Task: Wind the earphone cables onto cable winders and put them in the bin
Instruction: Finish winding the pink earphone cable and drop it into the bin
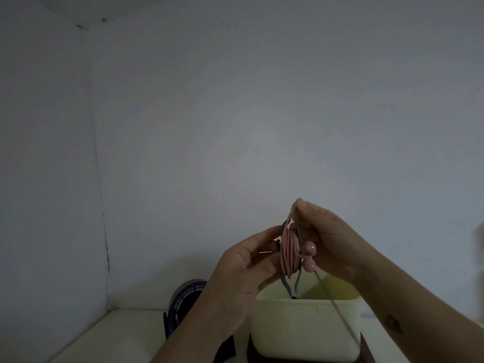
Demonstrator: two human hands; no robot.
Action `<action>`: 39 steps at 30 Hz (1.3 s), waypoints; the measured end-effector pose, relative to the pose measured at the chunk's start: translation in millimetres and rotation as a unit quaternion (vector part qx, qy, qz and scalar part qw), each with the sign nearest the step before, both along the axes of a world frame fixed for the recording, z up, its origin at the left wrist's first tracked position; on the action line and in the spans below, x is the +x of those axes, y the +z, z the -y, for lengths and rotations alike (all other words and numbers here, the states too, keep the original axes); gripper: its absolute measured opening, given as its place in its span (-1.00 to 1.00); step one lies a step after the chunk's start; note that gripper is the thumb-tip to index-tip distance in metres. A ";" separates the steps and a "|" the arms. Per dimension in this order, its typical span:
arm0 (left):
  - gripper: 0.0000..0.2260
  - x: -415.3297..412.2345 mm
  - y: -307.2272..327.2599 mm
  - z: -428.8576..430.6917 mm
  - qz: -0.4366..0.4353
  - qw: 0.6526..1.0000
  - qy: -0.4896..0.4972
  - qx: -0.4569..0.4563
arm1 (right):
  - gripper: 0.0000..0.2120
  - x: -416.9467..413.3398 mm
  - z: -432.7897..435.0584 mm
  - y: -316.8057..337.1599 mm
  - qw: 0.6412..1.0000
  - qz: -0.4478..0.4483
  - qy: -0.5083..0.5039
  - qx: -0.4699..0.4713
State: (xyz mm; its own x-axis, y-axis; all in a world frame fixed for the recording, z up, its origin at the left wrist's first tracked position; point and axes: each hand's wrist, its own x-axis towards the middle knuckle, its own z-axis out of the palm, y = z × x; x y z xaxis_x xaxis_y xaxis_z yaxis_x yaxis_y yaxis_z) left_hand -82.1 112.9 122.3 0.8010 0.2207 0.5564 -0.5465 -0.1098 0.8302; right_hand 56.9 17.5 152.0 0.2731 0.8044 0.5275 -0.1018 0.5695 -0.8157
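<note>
Standing on the pale counter (pixel 125 326) at the lower left of the frame is a purple reel (pixel 183 302). Right of it, low in the middle, the left hand (pixel 248 260) has its grip curled round a grey winder (pixel 286 284) thick with pink earphone cable (pixel 288 252). The right hand (pixel 330 239) pinches the cable at the top, with two earbuds (pixel 310 248) beside it, above the cream bin (pixel 301 323). Light, limp and probably slick, the cable likely needs steady tension; the stiffer winder's edges look the safest hold.
</note>
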 end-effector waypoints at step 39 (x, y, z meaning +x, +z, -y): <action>-0.78 -2.3 -2.3 -17.4 -0.017 0.982 0.170 -0.084 | -0.79 -36.9 -6.4 -44.7 0.943 0.147 -0.209 -0.215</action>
